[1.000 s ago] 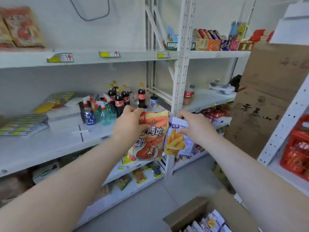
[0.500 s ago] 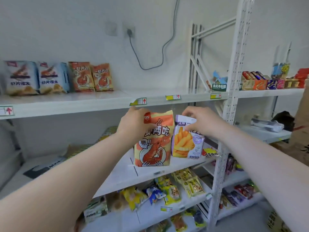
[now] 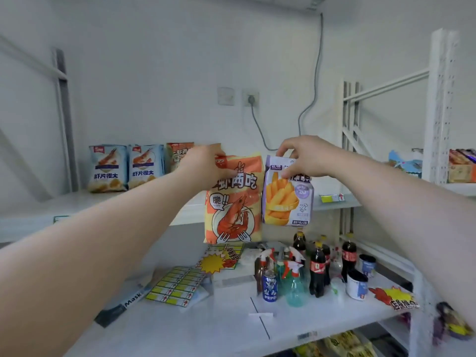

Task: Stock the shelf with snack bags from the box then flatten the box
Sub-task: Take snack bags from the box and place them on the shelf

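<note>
An orange shrimp-cracker bag is gripped at its top by the left hand; just beside it, a purple fries bag is pinched by the right hand, both held in front of the upper shelf.

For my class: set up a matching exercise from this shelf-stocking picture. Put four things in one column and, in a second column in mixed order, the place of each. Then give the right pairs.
Things:
1. orange shrimp bag
2. purple fries bag
3. blue snack bags
4. cola bottles

Places:
A. standing on the middle shelf
B. held by its top in the right hand
C. standing at the left of the upper shelf
D. held by its top in the left hand

Pairs: 1-D, 2-B, 3-C, 4-A
</note>
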